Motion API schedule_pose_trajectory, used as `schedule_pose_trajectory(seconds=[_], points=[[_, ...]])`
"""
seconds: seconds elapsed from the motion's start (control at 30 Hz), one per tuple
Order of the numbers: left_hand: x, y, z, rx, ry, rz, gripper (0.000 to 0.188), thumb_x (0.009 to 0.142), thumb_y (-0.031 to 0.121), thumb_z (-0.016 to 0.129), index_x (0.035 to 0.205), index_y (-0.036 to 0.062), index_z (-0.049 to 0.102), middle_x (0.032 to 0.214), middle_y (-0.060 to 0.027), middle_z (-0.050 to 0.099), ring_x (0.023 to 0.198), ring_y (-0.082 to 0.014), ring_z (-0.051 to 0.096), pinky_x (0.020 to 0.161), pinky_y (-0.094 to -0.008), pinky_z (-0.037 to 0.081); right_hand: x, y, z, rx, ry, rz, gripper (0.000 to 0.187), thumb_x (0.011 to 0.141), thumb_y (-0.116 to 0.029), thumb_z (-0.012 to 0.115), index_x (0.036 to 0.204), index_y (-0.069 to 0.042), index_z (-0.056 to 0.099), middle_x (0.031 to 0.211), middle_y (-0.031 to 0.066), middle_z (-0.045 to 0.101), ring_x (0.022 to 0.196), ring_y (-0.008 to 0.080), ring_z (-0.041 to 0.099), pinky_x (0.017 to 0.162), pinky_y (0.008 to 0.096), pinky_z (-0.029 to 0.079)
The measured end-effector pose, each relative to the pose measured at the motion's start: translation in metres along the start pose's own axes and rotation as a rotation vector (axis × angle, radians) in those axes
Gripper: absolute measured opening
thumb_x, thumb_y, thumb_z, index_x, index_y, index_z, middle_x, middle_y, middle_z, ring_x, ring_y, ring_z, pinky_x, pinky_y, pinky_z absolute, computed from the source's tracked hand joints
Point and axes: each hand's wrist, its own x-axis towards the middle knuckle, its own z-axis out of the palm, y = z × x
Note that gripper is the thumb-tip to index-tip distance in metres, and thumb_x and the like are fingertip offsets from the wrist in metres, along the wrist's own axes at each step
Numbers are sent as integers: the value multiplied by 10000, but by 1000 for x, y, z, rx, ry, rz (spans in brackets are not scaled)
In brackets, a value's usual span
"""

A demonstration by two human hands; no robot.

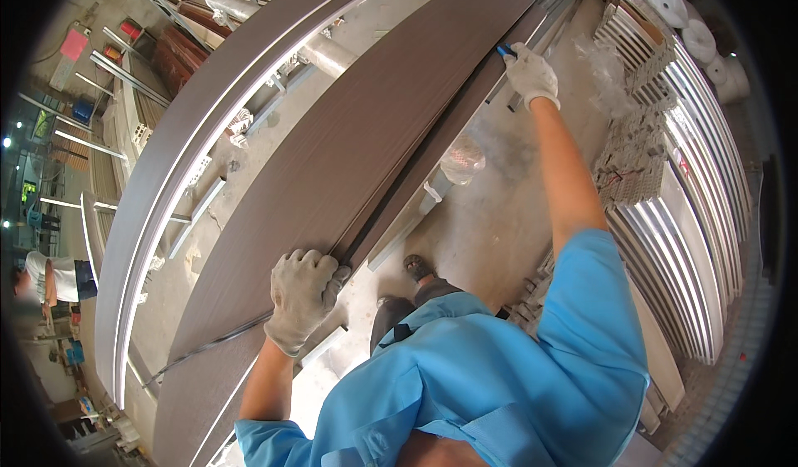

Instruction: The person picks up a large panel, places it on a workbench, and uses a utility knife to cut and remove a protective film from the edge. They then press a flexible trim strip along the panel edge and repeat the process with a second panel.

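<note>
My left hand (303, 296), in a pale work glove, is closed with its fingers curled down at the lower part of a long brown panel (366, 118). A thin dark band (220, 339) crosses the panel and runs under this hand; whether the fingers grip it or a panel edge is hidden. Stretched far forward, my right hand (532, 76), gloved too, is closed around a small blue tool (504, 50) whose working end is too small to make out. The tool is at a dark gap between the broad panel and a narrower brown strip (474, 101) along its right side.
Another long brown panel (195, 109) lies to the left on metal supports. Stacked silvery profiles (677, 259) fill the right side, with white rolls (665, 1) behind. Clear plastic wrap (463, 161) is on the floor beside the panel. A person (58, 277) stands at far left.
</note>
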Motion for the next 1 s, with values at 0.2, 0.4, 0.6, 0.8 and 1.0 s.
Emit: schedule_pose_trajectory(seconds=[0.2, 0.4, 0.6, 0.8, 1.0], points=[[-1, -18, 3, -92, -25, 111, 191, 804, 221, 740, 731, 74, 642, 683, -95, 574, 678, -321, 591, 628, -447, 458, -6, -8, 0, -14, 30, -18, 388, 983, -388, 524, 1314, -203, 608, 1201, 167, 688, 1131, 390, 639, 958, 487, 506], [5, -26, 3, -175, -53, 150, 182, 797, 234, 737, 737, 85, 650, 706, -94, 597, 699, -323, 607, 646, -458, 474, -70, -39, -6, -70, -9, -62, 296, 995, -349, 500, 1187, -155, 614, 1068, 172, 714, 1049, 405, 664, 899, 520, 520], [4, -31, 14, -153, -14, 179, 216, 830, 270, 692, 750, 72, 660, 773, -105, 648, 775, -336, 644, 689, -467, 496, -196, -83, -2, 25, 35, -177, 267, 1002, -336, 497, 1136, -131, 602, 983, 175, 715, 939, 397, 691, 815, 521, 539], [11, -28, 17, -116, -67, 201, 259, 871, 280, 646, 742, 57, 658, 824, -145, 672, 812, -363, 658, 716, -492, 499, -349, -137, -7, 24, -79, -232, 306, 1004, -352, 514, 1227, -171, 617, 949, 166, 718, 897, 371, 699, 780, 499, 547], [-39, -49, -8, -238, -67, 221, 208, 949, 248, 573, 909, 51, 627, 845, -190, 683, 788, -405, 660, 707, -527, 489, -355, -141, -12, 69, -98, -243, 358, 1005, -374, 507, 1297, -188, 600, 986, 141, 725, 934, 344, 702, 825, 469, 544]])
